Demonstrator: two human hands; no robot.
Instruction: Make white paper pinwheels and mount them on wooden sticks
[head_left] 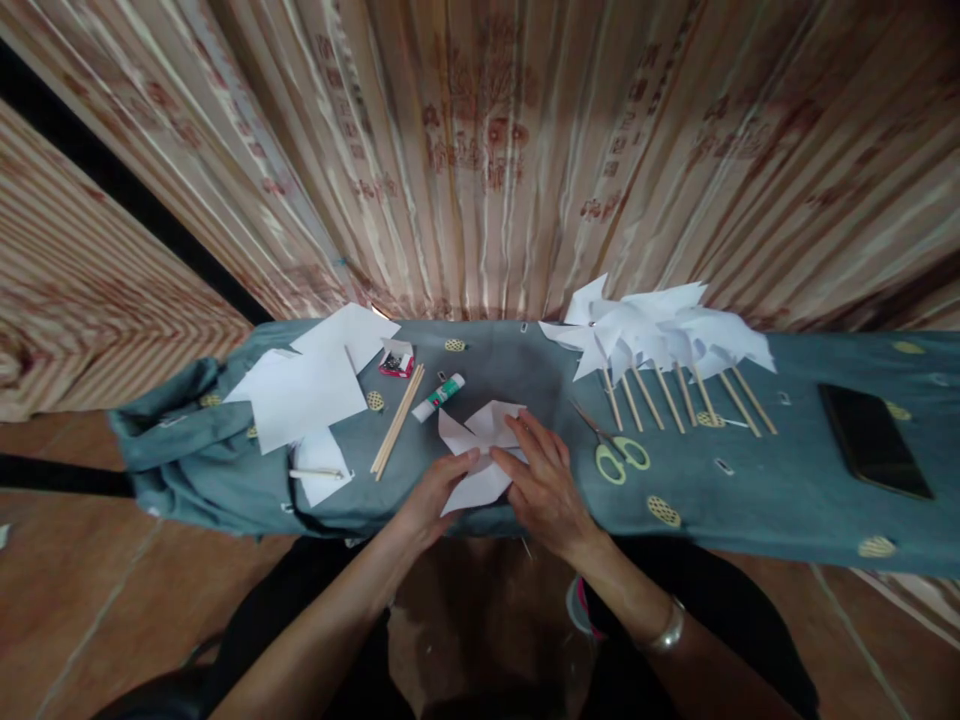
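Note:
A white paper pinwheel lies at the front of the cloth-covered table, its corners folded in toward the middle. My left hand grips its near left side, the thumb pressed close to the centre. Over the right side reaches my right hand, with its thumb or a finger at the centre and other fingers on the upper right blade. The undersides of both hands are hidden. Just behind the pinwheel rests a green and white glue stick. To the right are scissors with light green handles.
Several finished pinwheels on sticks lie in a row at the back right. At left are white paper sheets, a pencil, loose wooden sticks and a small red box. A black phone lies far right on the green cloth.

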